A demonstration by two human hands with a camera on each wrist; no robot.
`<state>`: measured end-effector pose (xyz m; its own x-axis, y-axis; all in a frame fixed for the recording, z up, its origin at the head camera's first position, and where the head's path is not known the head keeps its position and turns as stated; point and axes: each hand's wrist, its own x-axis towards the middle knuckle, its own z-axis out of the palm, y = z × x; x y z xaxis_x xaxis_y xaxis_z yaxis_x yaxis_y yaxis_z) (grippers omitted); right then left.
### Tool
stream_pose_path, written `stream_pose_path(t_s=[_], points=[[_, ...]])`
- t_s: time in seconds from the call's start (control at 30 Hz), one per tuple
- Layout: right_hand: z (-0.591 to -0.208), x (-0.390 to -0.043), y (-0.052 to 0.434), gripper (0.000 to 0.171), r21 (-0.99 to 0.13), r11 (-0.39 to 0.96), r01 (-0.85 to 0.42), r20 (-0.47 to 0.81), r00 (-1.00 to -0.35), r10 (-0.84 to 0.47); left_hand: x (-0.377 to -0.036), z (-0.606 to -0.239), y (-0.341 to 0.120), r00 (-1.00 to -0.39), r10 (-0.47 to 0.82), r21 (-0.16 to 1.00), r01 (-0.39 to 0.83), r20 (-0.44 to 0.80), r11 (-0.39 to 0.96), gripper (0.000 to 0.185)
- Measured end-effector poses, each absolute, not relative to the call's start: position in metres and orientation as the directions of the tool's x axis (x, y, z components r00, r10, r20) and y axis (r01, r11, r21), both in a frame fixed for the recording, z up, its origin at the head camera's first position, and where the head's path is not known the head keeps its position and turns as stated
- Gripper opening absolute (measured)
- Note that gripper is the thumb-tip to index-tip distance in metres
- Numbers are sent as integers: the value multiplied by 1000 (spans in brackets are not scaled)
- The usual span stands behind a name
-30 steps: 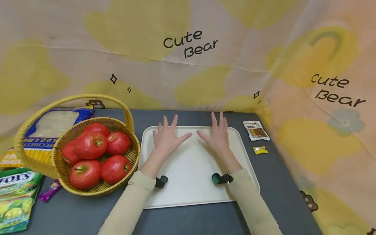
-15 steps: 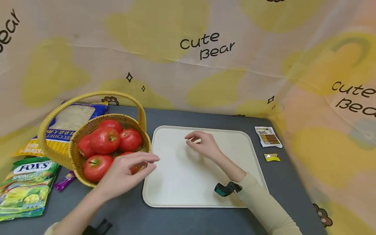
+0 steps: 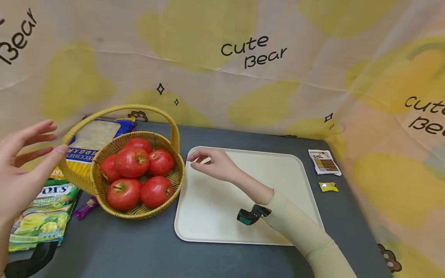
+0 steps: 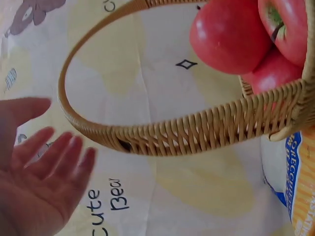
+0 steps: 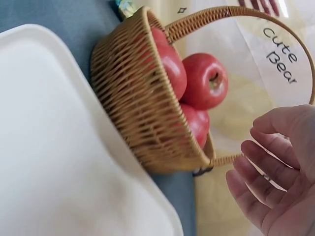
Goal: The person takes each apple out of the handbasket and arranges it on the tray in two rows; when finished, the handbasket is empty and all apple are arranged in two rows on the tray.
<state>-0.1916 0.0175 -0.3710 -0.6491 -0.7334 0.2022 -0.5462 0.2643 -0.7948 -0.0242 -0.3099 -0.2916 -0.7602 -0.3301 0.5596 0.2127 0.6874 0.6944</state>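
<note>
Bright, even, soft light — only faint shadows under the basket [image 3: 139, 210] and on the tray [image 3: 299, 216]. Small glare spots on the apples [image 3: 132, 160]. Head view bows at its edges; the left hand [image 4: 37, 182] is motion-blurred — close-up wrist views look soft.

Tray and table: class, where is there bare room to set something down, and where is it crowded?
Free: most of the tray, right of the right hand, and the table strip along its near edge. Crowded: the left side, with the basket, apples and snack packets.
</note>
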Motion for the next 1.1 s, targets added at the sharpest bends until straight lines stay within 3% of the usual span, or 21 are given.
stream_pose_path(t_s=[0.13,0.4,0.6,0.83,1.1], points=[[-362,-191,-7,21,-792,251,-557,181,-606,-775,-29,-298,-321,-836,-287,692,144,468,707,49],[-358,-194,-53,41,-812,222,-540,147,-557,-818,-31,-307,-330,-895,-259,615,20,362,788,47],[-362,-200,-81,56,-783,250,-570,134,-546,-827,-29,-335,-353,-968,-153,718,38,200,695,48],[-365,-201,-107,70,-704,287,-650,112,-501,-858,-28,-366,-372,-991,12,750,109,134,652,55],[-367,-198,-124,79,-666,305,-681,73,-466,-882,-29,-374,-369,-997,-6,733,52,76,678,39]])
